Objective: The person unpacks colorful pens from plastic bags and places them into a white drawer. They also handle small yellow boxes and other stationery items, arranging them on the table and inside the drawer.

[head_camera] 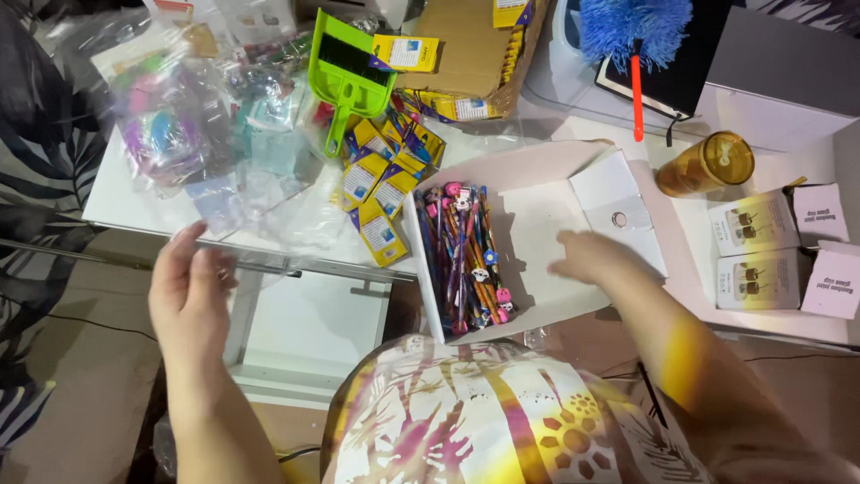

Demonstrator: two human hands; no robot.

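Observation:
My left hand [188,291] is raised at the table's near-left edge, fingers loosely apart, touching or just under a clear plastic bag [269,215]; whether it grips the bag is unclear. My right hand [591,257] lies palm down inside a shallow white cardboard box [537,179], fingers spread on its bare floor, holding nothing. A bundle of colourful pencils with small eraser toppers [466,260] lies along the box's left side, a little left of my right hand.
Yellow-and-blue small packs [381,193], a green dustpan with brush [345,67], plastic bags of coloured items [170,125], an amber tumbler [708,163], white product boxes [757,251], a blue duster [636,31] and a cardboard box [466,45] crowd the white table.

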